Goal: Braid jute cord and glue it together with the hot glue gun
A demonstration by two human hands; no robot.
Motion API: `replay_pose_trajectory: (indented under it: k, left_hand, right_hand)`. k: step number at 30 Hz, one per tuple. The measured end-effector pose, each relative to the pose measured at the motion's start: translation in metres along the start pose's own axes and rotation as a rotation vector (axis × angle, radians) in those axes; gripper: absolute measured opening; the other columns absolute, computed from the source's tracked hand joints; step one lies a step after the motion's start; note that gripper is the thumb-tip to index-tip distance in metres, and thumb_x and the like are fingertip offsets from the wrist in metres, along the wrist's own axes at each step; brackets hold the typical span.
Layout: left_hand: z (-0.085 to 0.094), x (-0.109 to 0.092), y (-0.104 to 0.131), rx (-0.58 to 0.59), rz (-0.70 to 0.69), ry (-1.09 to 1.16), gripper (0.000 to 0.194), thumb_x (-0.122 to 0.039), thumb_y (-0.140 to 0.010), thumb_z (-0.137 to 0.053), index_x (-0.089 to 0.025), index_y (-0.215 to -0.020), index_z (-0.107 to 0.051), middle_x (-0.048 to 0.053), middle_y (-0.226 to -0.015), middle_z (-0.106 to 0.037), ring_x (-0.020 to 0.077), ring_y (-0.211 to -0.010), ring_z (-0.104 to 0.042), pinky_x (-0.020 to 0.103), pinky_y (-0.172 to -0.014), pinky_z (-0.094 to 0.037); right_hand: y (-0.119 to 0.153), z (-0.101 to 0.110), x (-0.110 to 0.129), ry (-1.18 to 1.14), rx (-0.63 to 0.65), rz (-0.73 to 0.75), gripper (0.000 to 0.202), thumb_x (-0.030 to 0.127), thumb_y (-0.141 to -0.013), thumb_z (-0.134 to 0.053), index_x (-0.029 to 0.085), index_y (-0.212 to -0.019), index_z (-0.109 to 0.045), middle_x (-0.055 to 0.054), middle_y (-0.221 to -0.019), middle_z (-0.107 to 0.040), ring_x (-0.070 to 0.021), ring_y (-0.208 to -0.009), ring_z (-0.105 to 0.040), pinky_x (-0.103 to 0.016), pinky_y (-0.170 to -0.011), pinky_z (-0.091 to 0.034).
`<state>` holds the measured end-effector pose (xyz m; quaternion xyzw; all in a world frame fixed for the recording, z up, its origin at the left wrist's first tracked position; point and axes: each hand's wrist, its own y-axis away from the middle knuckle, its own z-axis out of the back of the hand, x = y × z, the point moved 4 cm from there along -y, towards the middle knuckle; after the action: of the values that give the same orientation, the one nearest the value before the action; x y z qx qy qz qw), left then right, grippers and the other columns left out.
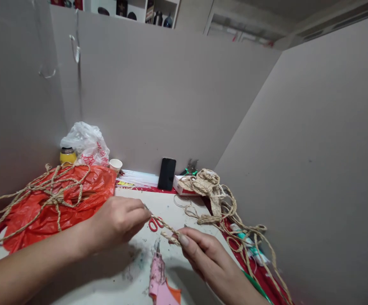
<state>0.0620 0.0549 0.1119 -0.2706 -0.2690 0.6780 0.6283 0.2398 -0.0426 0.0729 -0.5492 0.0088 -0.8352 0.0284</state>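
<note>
Rope (167, 227): one end apparently hidden | glue gun (157, 275): bottom cut off

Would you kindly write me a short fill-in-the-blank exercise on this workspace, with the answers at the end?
1. The left hand and the right hand hold a braided rope; the scissors behind it have ____ handles.
2. The glue gun has a ____ body and an orange trigger.
3. In the picture, the paper cup stands to the ____ of the phone.

Missing words: red; pink; left.

Black phone (167, 174), white cup (115, 164), yellow container (67, 157)
</note>
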Motion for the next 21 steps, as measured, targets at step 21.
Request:
replay_pose_trajectory:
  k: [21]
  left_hand:
    - [-0.024,-0.020,0.023,-0.209,-0.143,-0.278,0.022,-0.013,-0.087,-0.048,-0.007,-0.105,-0.058,0.007,-0.073,-0.069,0.0157,-0.059,-0.061,0.028,-0.049,-0.045]
  right_hand:
    - [-0.002,-0.006,0.003,0.083,-0.231,0.095,0.032,0.043,-0.092,-0.048,0.020,-0.070,-0.054,0.004,-0.064,-0.042,-0.0126,-0.061,-0.037,-0.023,-0.056,-0.033]
